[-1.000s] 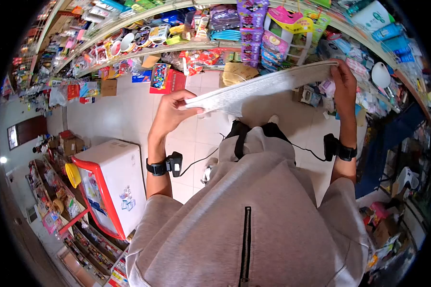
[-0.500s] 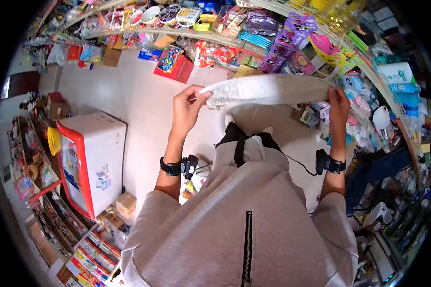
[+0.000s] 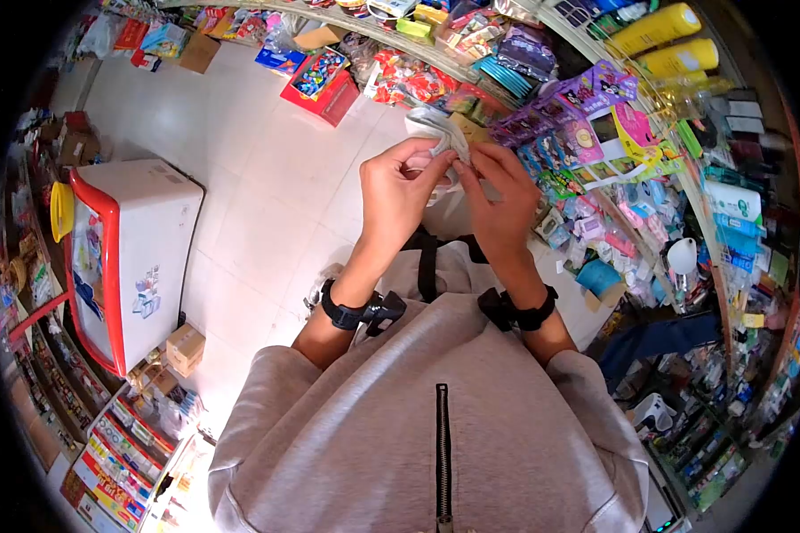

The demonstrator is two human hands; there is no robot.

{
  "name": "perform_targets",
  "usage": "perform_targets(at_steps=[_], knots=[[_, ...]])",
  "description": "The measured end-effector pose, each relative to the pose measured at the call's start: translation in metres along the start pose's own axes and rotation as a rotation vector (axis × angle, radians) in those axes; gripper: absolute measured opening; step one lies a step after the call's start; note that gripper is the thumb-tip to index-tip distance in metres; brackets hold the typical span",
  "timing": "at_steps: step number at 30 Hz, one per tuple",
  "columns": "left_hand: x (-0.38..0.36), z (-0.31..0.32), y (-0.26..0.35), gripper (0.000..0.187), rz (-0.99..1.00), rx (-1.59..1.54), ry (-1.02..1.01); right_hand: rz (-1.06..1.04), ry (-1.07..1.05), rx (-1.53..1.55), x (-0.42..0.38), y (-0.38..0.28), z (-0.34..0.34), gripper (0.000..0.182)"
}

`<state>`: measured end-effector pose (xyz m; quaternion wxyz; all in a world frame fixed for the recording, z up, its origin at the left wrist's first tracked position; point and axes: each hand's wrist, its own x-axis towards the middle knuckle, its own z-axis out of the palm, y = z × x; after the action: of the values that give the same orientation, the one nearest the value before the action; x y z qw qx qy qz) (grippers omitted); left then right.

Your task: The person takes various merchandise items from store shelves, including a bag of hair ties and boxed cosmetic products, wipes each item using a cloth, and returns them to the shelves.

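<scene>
A whitish cloth [image 3: 443, 129], bunched and folded, is held up between my two hands in front of my body. My left hand [image 3: 400, 188] pinches it from the left side with thumb and fingers. On the right, my right hand [image 3: 502, 197] grips its other side, the fingertips of both hands nearly touching. Part of the cloth is hidden behind the fingers. Black straps with small devices sit on both wrists.
A white freezer [image 3: 156, 258] with a red frame stands at the left. Beyond my hands, a red box [image 3: 329, 96] of wrapped sweets sits by the packed shelves. Goods crowd the right side. A small carton [image 3: 185, 348] lies beside the freezer.
My hands, far apart before with the cloth stretched between them, have come together. The cloth is now bunched and folded. The view has shifted a little to the right.
</scene>
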<state>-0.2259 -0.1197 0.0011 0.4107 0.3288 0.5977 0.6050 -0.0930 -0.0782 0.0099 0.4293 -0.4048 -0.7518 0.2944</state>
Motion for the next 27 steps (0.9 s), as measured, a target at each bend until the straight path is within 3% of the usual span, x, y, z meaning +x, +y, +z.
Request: perform_targets(at_steps=[10, 16, 18, 19, 21, 23, 25, 27], knots=[[-0.016, -0.048, -0.003, 0.018, -0.012, -0.158, 0.097, -0.194, -0.168, -0.132, 0.011, -0.033, 0.042, 0.030], [-0.023, -0.083, 0.007, 0.021, -0.071, -0.384, -0.057, -0.232, -0.166, -0.120, 0.012, -0.022, 0.055, 0.033], [-0.016, -0.103, 0.003, 0.027, 0.115, 0.053, -0.089, -0.230, -0.198, -0.092, 0.017, -0.023, 0.055, 0.032], [-0.011, -0.110, 0.006, 0.027, 0.118, 0.053, -0.086, -0.224, -0.228, -0.068, 0.021, -0.023, 0.055, 0.032], [0.000, -0.123, 0.011, 0.035, 0.304, 0.529, 0.115, -0.233, -0.241, -0.051, 0.025, -0.023, 0.055, 0.031], [0.009, -0.138, 0.007, 0.036, 0.318, 0.626, 0.118, -0.242, -0.261, -0.028, 0.030, -0.023, 0.056, 0.031], [0.016, -0.148, 0.003, 0.033, 0.415, 0.897, -0.016, -0.254, -0.293, -0.019, 0.038, -0.023, 0.057, 0.030], [0.019, -0.156, -0.002, 0.031, 0.423, 0.934, -0.056, -0.249, -0.308, -0.010, 0.043, -0.018, 0.057, 0.030]])
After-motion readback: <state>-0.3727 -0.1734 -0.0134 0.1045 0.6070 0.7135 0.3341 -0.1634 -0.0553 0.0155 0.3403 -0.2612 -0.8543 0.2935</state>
